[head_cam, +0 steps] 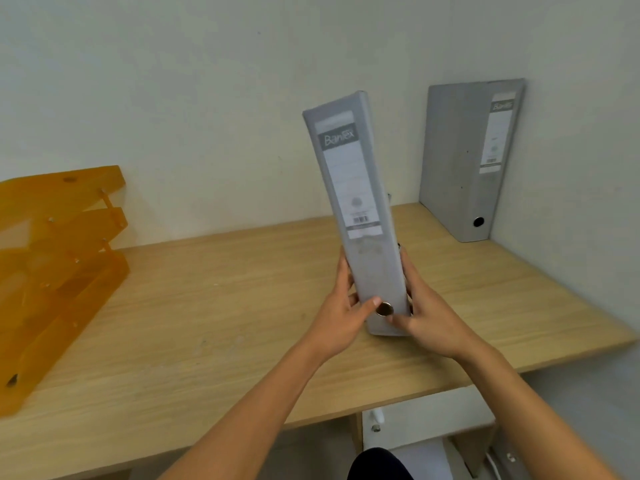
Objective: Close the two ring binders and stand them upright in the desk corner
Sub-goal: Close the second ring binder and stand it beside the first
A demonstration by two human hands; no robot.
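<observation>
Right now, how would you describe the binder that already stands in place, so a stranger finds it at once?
Follow the wooden desk to its far right corner. There a grey binder stands upright against the walls. Unlike the other grey binder, no hands hold it.

Bare desk (pixel 214 306) lies open between orange tray rack (pixel 59 265) and seemingly upright corner binder (pixel 464 161)

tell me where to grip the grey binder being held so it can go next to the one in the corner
Grip the held binder low on its two flat covers, left hand and right hand from opposite sides. It is tall, narrow and closed, so squeezing the covers steadies it.
</observation>
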